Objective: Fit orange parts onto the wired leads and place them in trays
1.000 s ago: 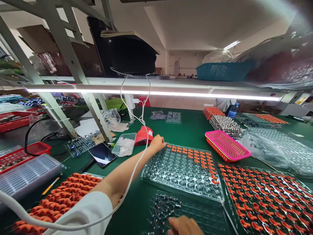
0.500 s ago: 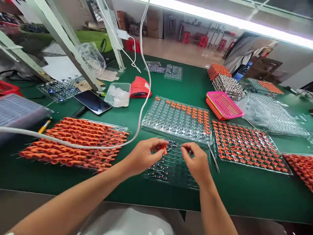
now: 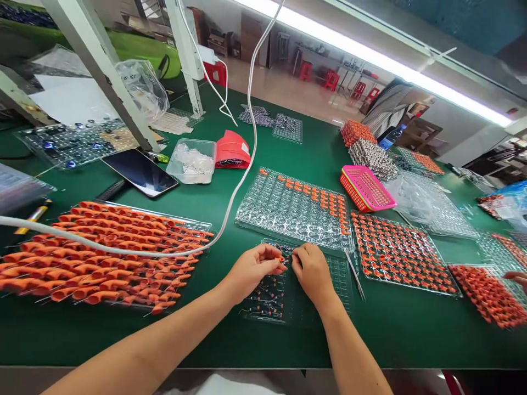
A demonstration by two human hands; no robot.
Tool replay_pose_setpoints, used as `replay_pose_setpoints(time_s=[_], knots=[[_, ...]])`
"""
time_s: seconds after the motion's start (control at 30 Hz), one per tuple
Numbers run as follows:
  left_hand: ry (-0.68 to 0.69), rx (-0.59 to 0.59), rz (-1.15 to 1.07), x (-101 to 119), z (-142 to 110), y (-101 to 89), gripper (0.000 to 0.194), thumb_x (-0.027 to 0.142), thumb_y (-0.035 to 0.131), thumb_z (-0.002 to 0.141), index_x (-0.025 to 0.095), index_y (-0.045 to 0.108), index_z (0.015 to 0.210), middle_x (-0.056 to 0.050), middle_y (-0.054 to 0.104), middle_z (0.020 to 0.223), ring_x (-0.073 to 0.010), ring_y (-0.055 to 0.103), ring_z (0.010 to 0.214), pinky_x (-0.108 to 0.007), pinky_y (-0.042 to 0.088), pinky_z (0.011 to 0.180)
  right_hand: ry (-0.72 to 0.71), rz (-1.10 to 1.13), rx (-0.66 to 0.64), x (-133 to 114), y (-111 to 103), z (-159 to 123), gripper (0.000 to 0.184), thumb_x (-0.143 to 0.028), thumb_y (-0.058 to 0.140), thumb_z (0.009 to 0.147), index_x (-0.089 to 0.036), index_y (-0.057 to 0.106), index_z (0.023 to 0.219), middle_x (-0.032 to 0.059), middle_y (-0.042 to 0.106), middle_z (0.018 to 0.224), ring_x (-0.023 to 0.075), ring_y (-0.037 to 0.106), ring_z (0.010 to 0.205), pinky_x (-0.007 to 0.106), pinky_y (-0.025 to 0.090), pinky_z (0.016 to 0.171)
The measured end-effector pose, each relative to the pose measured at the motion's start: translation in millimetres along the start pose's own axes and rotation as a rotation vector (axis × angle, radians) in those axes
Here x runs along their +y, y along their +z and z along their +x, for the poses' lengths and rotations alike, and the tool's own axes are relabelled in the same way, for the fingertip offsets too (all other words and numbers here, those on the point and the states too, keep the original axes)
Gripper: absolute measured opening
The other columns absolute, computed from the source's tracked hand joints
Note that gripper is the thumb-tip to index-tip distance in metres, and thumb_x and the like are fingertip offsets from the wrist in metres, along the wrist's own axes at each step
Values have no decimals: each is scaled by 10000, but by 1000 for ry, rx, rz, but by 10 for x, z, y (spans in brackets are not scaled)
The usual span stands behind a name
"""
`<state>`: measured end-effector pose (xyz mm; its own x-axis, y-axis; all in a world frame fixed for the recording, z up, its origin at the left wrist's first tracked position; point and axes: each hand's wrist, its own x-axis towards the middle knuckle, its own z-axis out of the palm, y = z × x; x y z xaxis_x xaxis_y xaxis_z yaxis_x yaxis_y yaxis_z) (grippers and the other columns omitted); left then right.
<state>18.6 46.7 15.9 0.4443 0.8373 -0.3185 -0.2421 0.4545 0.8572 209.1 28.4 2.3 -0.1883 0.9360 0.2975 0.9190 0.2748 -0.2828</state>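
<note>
My left hand pinches a small orange plastic part between thumb and fingertips. Close beside it, my right hand has its fingers curled together; whatever they hold is too small to make out. Both hands are above a clear tray, whose left side bears several small dark components with thin wires and orange tips. Beyond lies a clear blister tray, with orange parts along its far and right sides. Tweezers lie to the right of the hands.
On the left, orange parts with wires are stacked in rows, and a white cable hangs across. A filled tray and pink basket are to the right. A phone lies by a tub. Another person's hand shows far right.
The view has tilted down to the table. My left hand has come back from the blister tray's far left corner with an orange part, and the hands are now close together above the near tray.
</note>
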Motion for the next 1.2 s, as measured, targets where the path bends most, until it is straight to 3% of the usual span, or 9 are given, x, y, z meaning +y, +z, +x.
replay_pose_setpoints(time_s=[0.17, 0.27, 0.4, 0.6, 0.67, 0.8, 0.97, 1.1, 1.2], knots=[[-60, 21, -7, 33, 30, -18, 369, 304, 703, 741, 117, 625, 1050, -69, 665, 929, -177, 672, 823, -341, 555, 824, -21, -15, 1, -22, -4, 23, 174, -128, 496, 906, -187, 627, 809, 63, 605, 813, 207, 537, 811, 328, 404, 733], [-75, 2, 32, 54, 16, -6, 273, 277, 635, 762, 121, 633, 987, -66, 672, 860, -186, 667, 823, -339, 545, 820, 7, 30, 22, -36, -27, 28, 170, -143, 484, 900, -186, 616, 802, 72, 615, 818, 214, 554, 832, 341, 421, 754], [-27, -12, 96, 95, -2, -16, 180, 253, 571, 760, 139, 598, 896, -53, 659, 791, -151, 609, 682, -291, 504, 681, 63, 148, 17, -105, -175, -25, 151, -185, 445, 922, -188, 584, 862, 51, 646, 827, 178, 610, 797, 298, 485, 727], [-26, -96, 19, 86, -18, -28, 167, 246, 505, 716, 155, 539, 852, 34, 457, 630, -92, 380, 521, -216, 284, 493, 314, 852, -183, -221, -457, -207, 158, -309, 444, 961, -200, 553, 927, -7, 627, 703, 125, 603, 615, 229, 490, 580], [-47, -156, 13, 92, -44, -20, 196, 284, 524, 729, 153, 543, 873, 64, 357, 583, -87, 282, 502, -216, 227, 482, 352, 931, -203, -240, -486, -242, 168, -336, 474, 946, -197, 566, 921, -9, 616, 680, 121, 575, 591, 223, 465, 553], [-34, -247, 179, 178, -114, 0, 296, 417, 551, 796, 153, 580, 925, 57, 353, 605, -100, 284, 528, -225, 235, 488, 359, 911, -287, -292, -502, -243, 156, -311, 494, 925, -199, 601, 906, -12, 618, 683, 109, 545, 581, 210, 432, 538], [-25, -282, 466, 223, -152, 28, 332, 479, 568, 825, 156, 584, 752, 36, 413, 622, -112, 350, 580, -232, 267, 525, 239, 736, -262, -368, -526, -205, 123, -225, 516, 883, -208, 634, 854, -28, 620, 682, 105, 560, 610, 204, 438, 579], [-59, -236, 442, 172, -138, 40, 330, 473, 600, 788, 153, 558, 717, 40, 407, 604, -105, 337, 565, -231, 252, 516, 113, 616, -151, -378, -498, -217, 125, -171, 510, 889, -213, 627, 877, -10, 644, 756, 119, 589, 678, 231, 464, 638], [-147, -207, 305, 159, -125, 44, 358, 492, 651, 741, 151, 544, 723, 48, 397, 594, -92, 319, 533, -229, 220, 491, -1, 561, -92, -358, -470, -249, 131, -150, 526, 903, -219, 605, 981, 8, 653, 822, 135, 604, 733, 270, 487, 692]])
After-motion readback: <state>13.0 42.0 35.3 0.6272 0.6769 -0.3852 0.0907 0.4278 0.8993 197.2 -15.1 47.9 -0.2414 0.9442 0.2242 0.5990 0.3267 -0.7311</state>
